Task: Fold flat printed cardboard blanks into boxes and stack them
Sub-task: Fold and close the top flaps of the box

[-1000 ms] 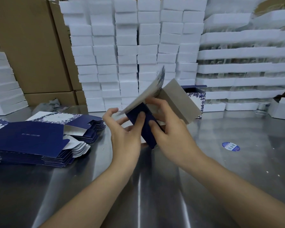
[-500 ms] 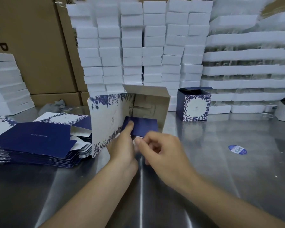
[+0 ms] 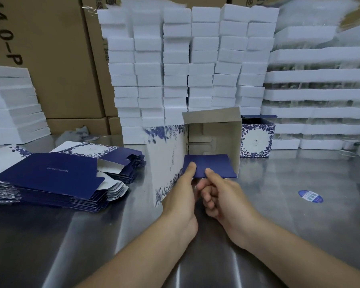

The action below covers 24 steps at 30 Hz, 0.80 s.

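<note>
Navy flap (image 3: pixel 214 166) of half-formed box (image 3: pixel 168 154) pinched by left hand (image 3: pixel 181 196) and right hand (image 3: pixel 222 196), side by side. Box on its side mid-tabletop (image 3: pixel 299 225), squarer than half a second ago. Flat blanks (image 3: pixel 50 177) unmoved near left edge.

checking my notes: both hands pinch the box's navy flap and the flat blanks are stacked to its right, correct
No: the head view shows the blanks stacked to the left of the box. The left hand and right hand do pinch the flap.

Bare left grip (image 3: pixel 180 201), bare right grip (image 3: pixel 223 197), bare forearms (image 3: pixel 146 256)
</note>
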Available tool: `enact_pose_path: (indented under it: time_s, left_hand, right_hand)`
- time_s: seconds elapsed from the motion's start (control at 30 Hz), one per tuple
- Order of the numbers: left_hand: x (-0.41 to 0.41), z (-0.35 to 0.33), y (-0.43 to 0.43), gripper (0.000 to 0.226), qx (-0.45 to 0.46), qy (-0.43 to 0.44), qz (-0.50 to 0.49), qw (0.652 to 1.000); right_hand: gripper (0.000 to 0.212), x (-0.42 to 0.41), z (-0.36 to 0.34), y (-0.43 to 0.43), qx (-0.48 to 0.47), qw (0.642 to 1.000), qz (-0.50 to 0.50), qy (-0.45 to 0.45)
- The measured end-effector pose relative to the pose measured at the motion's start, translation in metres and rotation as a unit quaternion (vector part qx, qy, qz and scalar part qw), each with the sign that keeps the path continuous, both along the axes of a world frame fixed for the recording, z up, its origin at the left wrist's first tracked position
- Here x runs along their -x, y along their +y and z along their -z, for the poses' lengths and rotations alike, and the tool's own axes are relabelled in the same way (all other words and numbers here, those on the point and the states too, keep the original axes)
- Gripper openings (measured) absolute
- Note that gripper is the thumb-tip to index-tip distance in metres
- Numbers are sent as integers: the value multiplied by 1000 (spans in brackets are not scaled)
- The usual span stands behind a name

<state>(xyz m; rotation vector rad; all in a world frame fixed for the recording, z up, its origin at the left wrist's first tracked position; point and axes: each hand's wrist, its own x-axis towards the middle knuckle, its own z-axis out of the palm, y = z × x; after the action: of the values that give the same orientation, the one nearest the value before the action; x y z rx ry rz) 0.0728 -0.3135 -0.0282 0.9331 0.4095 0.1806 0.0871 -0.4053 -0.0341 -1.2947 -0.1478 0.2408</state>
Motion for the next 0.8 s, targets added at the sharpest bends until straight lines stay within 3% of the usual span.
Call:
enact_pose_path:
  time_s: [0.13, 0.23, 0.37, 0.8]
  left_hand:
    - [3, 1, -2, 38, -27, -17, 18, 999]
    - [4, 2, -4, 68, -80, -26, 74, 994]
    - [1, 3, -13, 83, -153, -53, 67, 984]
    - [-1, 11, -16, 75, -238, -104, 41, 965]
  right_hand:
    - [42, 1, 2, 0, -15, 1000, -6, -5]
    - [42, 0, 3, -1, -21, 1000, -5, -11]
    - [50, -2, 4, -1, -17, 999, 3, -33]
    - [49, -4, 3, -3, -11, 999, -7, -48]
